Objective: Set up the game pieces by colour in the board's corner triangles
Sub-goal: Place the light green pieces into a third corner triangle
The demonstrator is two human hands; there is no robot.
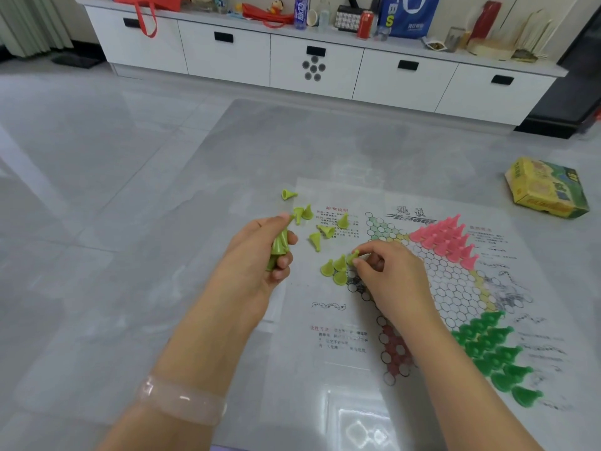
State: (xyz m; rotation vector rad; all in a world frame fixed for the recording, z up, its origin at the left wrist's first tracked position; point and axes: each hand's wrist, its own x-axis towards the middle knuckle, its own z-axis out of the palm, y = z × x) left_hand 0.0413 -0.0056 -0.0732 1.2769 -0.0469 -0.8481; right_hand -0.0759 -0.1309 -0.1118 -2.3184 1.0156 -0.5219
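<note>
A thin plastic star-shaped board (448, 288) lies on the grey table. Pink pieces (445, 237) fill its far corner triangle and dark green pieces (491, 349) fill the near right one. Three lime pieces (335, 270) stand at the left corner triangle. My right hand (387, 271) pinches one more lime piece (353, 257) beside them. My left hand (260, 255) grips a stack of lime pieces (279, 247). Several loose lime pieces (317, 222) lie scattered on the board's left margin.
The yellow and green game box (546, 188) lies at the table's right edge. A white drawer cabinet (312, 63) with bottles, cans and bags on top stands across the floor beyond the table.
</note>
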